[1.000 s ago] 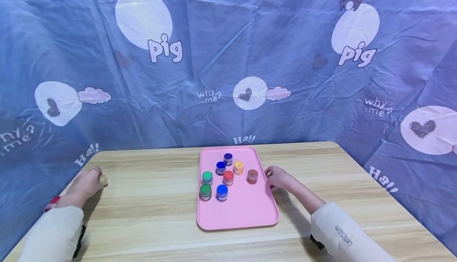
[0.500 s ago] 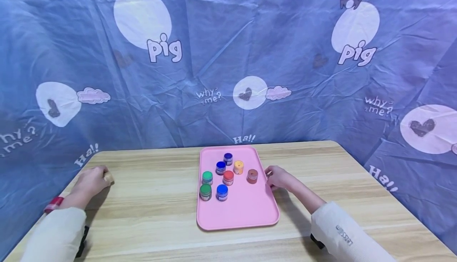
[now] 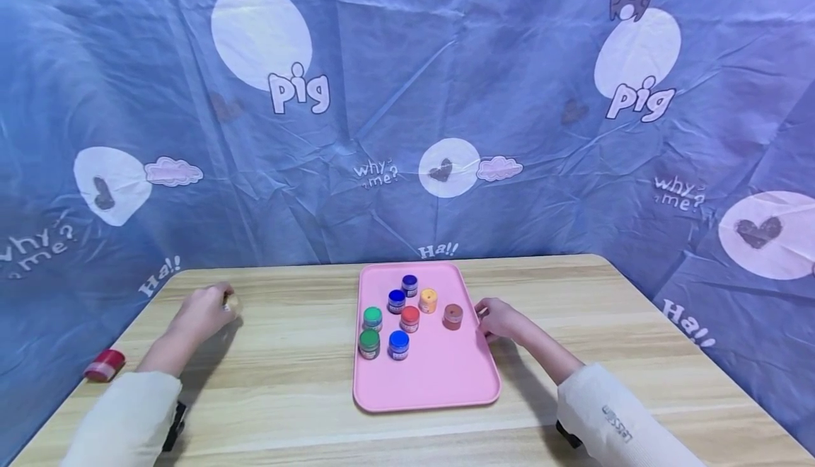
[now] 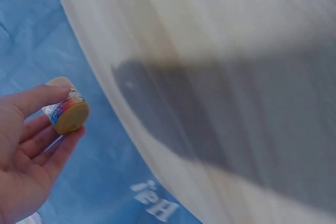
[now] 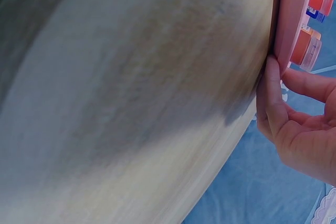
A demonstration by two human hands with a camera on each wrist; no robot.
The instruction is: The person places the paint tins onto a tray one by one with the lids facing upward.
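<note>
My left hand (image 3: 202, 315) holds a small paint jar (image 4: 73, 114) with a yellowish lid between thumb and fingers, above the left part of the table. The jar is tilted in the left wrist view, its colourful label partly under the thumb. At the right side of the pink tray (image 3: 433, 382), my right hand (image 3: 503, 318) pinches the rim, thumb on top and fingers against the outside. On the tray stand several paint jars, among them a brown jar (image 3: 453, 316) nearest the right hand, a red jar (image 3: 409, 319), an orange-yellow jar (image 3: 428, 301) and a dark green jar (image 3: 369, 344).
A dark red jar (image 3: 105, 366) stands near the left edge of the wooden table (image 3: 293, 382), beside my left forearm. A blue printed cloth (image 3: 382, 99) hangs behind the table and down both sides.
My left hand has moved right and slightly away from me with the jar, uncovering more of the dark red jar behind it. The right hand stays at the tray's rim.
</note>
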